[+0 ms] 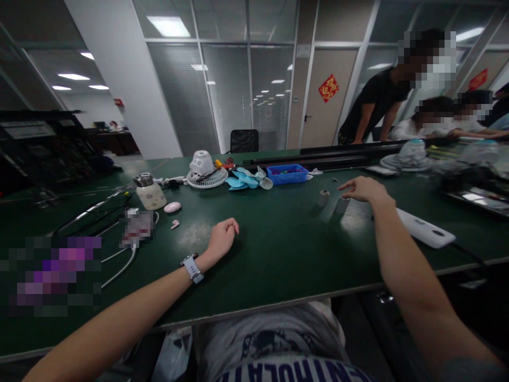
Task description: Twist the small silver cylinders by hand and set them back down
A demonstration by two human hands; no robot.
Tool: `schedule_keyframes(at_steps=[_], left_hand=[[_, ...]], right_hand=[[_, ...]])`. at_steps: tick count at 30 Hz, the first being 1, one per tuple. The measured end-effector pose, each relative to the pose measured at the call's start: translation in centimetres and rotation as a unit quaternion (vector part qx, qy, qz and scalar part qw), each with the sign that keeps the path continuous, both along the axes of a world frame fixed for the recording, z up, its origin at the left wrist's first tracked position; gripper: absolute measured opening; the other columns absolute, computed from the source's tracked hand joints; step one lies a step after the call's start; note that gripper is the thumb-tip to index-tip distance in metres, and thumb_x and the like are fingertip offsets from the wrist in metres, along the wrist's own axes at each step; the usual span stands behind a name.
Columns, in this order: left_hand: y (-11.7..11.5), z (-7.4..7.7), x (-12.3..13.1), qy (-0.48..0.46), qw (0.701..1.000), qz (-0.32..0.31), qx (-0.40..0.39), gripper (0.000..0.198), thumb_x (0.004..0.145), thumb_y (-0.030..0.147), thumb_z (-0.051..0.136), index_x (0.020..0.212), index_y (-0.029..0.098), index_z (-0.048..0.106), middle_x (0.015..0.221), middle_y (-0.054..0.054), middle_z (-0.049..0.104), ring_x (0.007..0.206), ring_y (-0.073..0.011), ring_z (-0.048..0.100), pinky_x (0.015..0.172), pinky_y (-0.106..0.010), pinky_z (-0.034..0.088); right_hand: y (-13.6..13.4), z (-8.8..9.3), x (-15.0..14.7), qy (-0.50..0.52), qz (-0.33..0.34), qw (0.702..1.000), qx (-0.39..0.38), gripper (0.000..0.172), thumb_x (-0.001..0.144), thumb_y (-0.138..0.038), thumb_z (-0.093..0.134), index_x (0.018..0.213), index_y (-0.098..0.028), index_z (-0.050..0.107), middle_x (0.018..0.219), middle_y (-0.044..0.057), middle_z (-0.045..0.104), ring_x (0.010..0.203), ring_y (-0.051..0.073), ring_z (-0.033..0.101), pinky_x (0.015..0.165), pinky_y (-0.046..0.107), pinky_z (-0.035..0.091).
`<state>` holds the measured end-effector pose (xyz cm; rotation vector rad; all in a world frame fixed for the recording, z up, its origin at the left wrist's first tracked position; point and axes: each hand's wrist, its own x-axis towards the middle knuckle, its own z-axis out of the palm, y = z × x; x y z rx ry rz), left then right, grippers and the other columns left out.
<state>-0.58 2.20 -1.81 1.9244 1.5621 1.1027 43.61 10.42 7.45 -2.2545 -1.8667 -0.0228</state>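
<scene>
My right hand [368,191] hovers over the right side of the green table [278,254], its fingers apart and one finger stretched to the left. Just under its fingertips stands a small grey cylinder [342,205]; I cannot tell whether they touch it. A second small grey cylinder [324,198] with a metallic top stands upright just left of it. My left hand [222,237] rests on the table left of the middle, with its fingers curled in and nothing seen in them. A watch with a light band [193,269] is on the left wrist.
A white power strip [425,228] lies right of my right hand. Further back are a blue tray [287,173], light-blue fan blades [246,179] and a white fan part [202,164]. A bottle [150,192], pink case [172,207] and cables lie left. A person [371,106] leans over the table.
</scene>
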Motion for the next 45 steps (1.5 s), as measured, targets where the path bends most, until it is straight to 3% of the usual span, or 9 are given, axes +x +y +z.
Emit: schedule_keyframes(at_steps=[8,12,17,21,24,30,35,40,45], left_hand=[[-0.1,0.2,0.1,0.022,1.000,0.000,-0.002,0.021,0.074,0.018,0.036,0.061,0.021,0.052,0.054,0.003,0.050,0.055,-0.0145,0.048,0.056,-0.026,0.031],[0.0,0.1,0.1,0.033,0.999,-0.002,-0.013,0.022,0.075,0.018,0.036,0.061,0.021,0.053,0.053,0.003,0.050,0.054,-0.0143,0.047,0.056,-0.026,0.032],[-0.1,0.1,0.1,0.038,0.999,-0.007,-0.015,0.023,0.075,0.017,0.036,0.061,0.021,0.053,0.053,0.003,0.050,0.054,-0.0141,0.048,0.056,-0.026,0.032],[-0.3,0.4,0.2,0.026,1.000,-0.015,0.006,0.022,0.076,0.016,0.037,0.061,0.020,0.053,0.053,0.003,0.049,0.055,-0.0140,0.048,0.056,-0.026,0.033],[-1.0,1.0,0.5,-0.011,0.999,-0.039,0.033,0.021,0.079,0.017,0.038,0.069,0.020,0.056,0.057,0.003,0.052,0.058,-0.0143,0.052,0.059,-0.026,0.037],[-2.3,2.4,1.8,-0.051,0.992,-0.046,0.107,0.028,0.089,0.036,0.052,0.112,0.020,0.056,0.102,-0.006,0.071,0.100,-0.0198,0.065,0.089,-0.033,0.046],[-1.7,1.7,2.5,-0.080,0.985,-0.074,0.133,0.046,0.082,0.034,0.067,0.122,0.021,0.049,0.107,-0.007,0.071,0.113,-0.0205,0.063,0.099,-0.036,0.045],[-1.2,1.5,3.0,-0.119,0.981,-0.087,0.123,0.044,0.079,0.033,0.070,0.118,0.022,0.051,0.117,-0.009,0.067,0.102,-0.0197,0.068,0.087,-0.032,0.053],[-0.9,1.6,3.3,-0.157,0.976,-0.061,0.138,0.036,0.078,0.032,0.071,0.105,0.020,0.051,0.098,-0.006,0.071,0.094,-0.0184,0.071,0.089,-0.033,0.051]], right_hand=[[1.0,-1.5,-3.2,-0.098,0.049,0.992,0.067,0.067,0.079,-0.068,0.054,0.131,-0.025,0.060,0.117,0.011,0.069,0.105,0.032,0.062,0.082,0.040,0.045],[2.0,-3.1,-4.8,-0.150,0.057,0.987,0.030,0.062,0.080,-0.065,0.053,0.123,-0.023,0.065,0.111,0.013,0.070,0.104,0.031,0.062,0.089,0.041,0.038],[2.6,-4.2,-5.4,-0.152,0.082,0.982,0.078,0.044,0.082,-0.055,0.056,0.108,-0.023,0.072,0.099,0.009,0.073,0.098,0.027,0.063,0.096,0.045,0.028],[1.3,-4.6,-9.4,-0.078,0.202,0.968,0.127,0.042,0.080,-0.056,0.058,0.103,-0.024,0.072,0.089,0.006,0.074,0.092,0.026,0.065,0.099,0.048,0.026],[-1.0,-5.2,-14.6,0.013,0.326,0.930,0.167,0.040,0.080,-0.051,0.062,0.108,-0.024,0.069,0.089,0.004,0.074,0.090,0.023,0.066,0.100,0.047,0.029],[-5.5,-6.7,-22.0,0.170,0.480,0.844,0.169,0.062,0.080,-0.041,0.069,0.135,-0.024,0.047,0.095,0.003,0.074,0.100,0.021,0.065,0.097,0.042,0.034],[-6.2,-7.4,-22.9,0.188,0.510,0.823,0.166,0.064,0.081,-0.035,0.068,0.138,-0.023,0.042,0.106,0.005,0.071,0.101,0.021,0.065,0.097,0.040,0.035],[-6.1,-7.6,-22.9,0.159,0.511,0.826,0.177,0.058,0.081,-0.034,0.068,0.134,-0.025,0.046,0.122,0.007,0.065,0.103,0.022,0.064,0.095,0.040,0.039],[-6.1,-7.9,-23.1,0.146,0.506,0.828,0.189,0.056,0.081,-0.036,0.067,0.133,-0.025,0.047,0.114,0.007,0.068,0.099,0.025,0.066,0.091,0.042,0.041]])
